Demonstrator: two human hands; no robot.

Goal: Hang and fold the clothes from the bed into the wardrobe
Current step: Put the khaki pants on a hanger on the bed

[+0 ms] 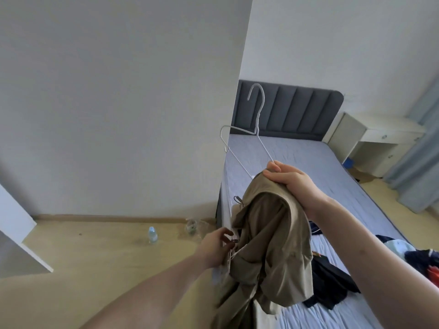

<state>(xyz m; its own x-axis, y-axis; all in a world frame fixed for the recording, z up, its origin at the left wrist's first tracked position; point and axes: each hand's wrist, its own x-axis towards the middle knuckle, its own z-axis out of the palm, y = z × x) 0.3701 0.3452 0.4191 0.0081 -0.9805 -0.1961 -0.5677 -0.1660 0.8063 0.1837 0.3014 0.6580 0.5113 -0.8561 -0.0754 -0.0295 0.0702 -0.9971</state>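
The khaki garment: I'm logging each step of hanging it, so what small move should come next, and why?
Probably the left hand should pull the bunched khaki garment along the white wire hanger. The right hand grips the hanger and the cloth's top together, most of the hanger stands bare above, and the cloth hangs crumpled below, so it isn't seated yet.

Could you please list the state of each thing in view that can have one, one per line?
Khaki garment: lifted off the bed, bunched, draped over one end of the hanger.
White wire hanger: held up, hook uppermost, mostly bare.
Right hand: grips garment and hanger together.
Left hand: pinches the garment's lower edge.
Dark clothes: heaped on the bed, unfolded.
Water bottle: upright on the floor, capped.
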